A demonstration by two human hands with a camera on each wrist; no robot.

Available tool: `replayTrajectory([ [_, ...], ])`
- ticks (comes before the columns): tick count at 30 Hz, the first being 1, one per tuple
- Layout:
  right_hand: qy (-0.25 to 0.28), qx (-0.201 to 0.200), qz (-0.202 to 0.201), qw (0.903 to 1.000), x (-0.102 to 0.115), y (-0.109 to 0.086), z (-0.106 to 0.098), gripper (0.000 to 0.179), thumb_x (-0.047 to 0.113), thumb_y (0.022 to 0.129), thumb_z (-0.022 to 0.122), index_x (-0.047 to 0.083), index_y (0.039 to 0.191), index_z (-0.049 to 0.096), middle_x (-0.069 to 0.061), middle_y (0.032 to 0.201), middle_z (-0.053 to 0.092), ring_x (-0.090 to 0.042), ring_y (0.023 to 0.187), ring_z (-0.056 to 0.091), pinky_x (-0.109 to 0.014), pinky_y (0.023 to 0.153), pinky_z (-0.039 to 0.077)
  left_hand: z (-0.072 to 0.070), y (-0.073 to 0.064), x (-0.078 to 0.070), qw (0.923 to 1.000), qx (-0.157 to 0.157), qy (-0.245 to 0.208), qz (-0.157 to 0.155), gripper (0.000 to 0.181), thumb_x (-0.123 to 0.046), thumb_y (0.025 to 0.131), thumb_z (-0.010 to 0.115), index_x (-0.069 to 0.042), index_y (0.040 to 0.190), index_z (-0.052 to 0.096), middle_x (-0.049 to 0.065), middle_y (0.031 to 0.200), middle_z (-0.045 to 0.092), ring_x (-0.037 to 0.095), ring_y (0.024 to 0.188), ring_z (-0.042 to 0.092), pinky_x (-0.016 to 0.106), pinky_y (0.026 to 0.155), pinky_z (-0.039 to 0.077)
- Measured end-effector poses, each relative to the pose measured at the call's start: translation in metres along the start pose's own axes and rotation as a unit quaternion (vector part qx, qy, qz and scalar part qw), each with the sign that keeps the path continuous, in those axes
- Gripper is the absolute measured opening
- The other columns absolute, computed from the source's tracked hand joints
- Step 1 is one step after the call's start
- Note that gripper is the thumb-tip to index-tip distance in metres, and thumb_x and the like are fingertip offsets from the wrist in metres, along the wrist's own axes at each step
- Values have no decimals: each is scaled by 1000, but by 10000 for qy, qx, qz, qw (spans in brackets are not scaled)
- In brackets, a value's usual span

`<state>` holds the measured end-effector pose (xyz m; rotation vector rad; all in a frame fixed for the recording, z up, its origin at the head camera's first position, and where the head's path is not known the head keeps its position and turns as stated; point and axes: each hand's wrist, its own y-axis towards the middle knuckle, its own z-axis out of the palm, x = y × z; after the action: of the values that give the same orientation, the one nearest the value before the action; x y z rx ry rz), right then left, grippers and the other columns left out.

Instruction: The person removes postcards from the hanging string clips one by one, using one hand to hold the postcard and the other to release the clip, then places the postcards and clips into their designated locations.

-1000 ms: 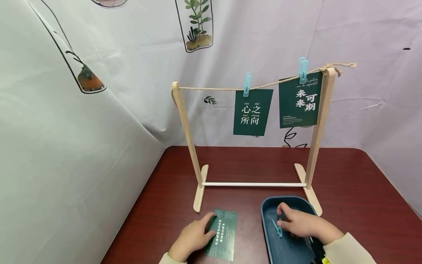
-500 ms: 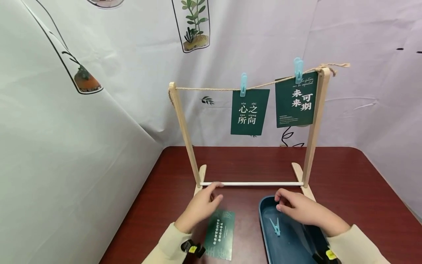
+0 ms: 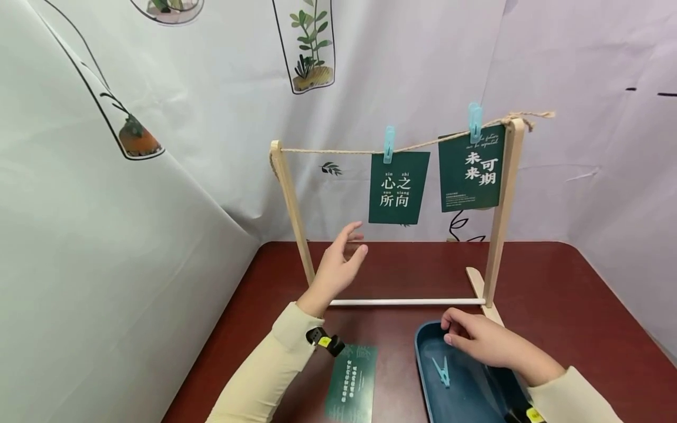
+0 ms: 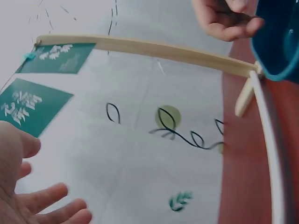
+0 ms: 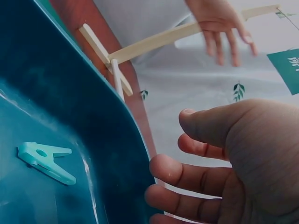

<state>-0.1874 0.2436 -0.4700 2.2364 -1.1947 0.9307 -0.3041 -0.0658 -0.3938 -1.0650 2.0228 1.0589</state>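
Observation:
My left hand (image 3: 337, 267) is raised with its fingers apart, in front of the wooden rack's left side and below the middle green card (image 3: 398, 191). It holds nothing, as the left wrist view also shows of the fingers (image 4: 44, 198). Over the blue tray (image 3: 423, 358) hovers my right hand (image 3: 489, 341), fingers loosely bent and nothing between them. One light-blue clothespin (image 5: 44, 161) lies in that tray. Another green card (image 3: 351, 382) rests flat on the table, under the left forearm's right side.
A second green card (image 3: 471, 170) hangs at the right of the twine (image 3: 328, 151). Clothespins (image 3: 388, 144) fasten both hung cards. The rack's right post (image 3: 499, 235) and white crossbar (image 3: 407, 302) stand behind the tray. A patterned cloth (image 3: 211, 117) surrounds the table.
My left hand has left the card on the table and risen up toward the rack. The right hand has drawn up and away from the clothespin, which stays in the tray.

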Motion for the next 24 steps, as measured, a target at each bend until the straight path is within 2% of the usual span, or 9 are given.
replayTrajectory([
  [2,91,42,-12,9999,0,-2,4,15,19,102,62,9,109,55,10,85,56,-1,68,51,-24,58,44,2,4,-8,9997,-151,-180,92,56,-23,103,60,-31,154,38,6,140,57,23,121,62,46,96,52],
  [6,176,53,-84,9998,1,-6,10,14,20,102,62,10,108,54,11,85,56,-1,69,51,-24,58,44,4,16,-22,9987,-173,-485,64,60,-24,103,59,-32,157,33,7,147,51,27,132,54,47,106,46],
  [14,-10,-54,-169,9998,-1,-6,10,13,18,102,62,11,108,55,13,84,56,1,67,50,-24,57,43,7,47,-36,9959,-197,-886,8,63,-29,104,59,-28,159,28,12,150,48,29,133,52,48,111,41],
  [18,-28,-72,-200,9998,0,-5,8,13,20,102,62,11,108,55,13,84,56,1,67,50,-24,57,43,7,57,-44,9935,-167,-1123,121,60,-25,104,58,-25,158,30,13,146,52,28,129,56,47,107,45],
  [24,-25,-88,-161,9998,2,-3,6,12,18,102,62,11,108,55,13,85,57,1,69,51,-24,58,43,6,69,-53,9896,-258,-1392,251,57,-17,104,57,-20,156,33,14,135,60,26,116,64,43,93,55],
])
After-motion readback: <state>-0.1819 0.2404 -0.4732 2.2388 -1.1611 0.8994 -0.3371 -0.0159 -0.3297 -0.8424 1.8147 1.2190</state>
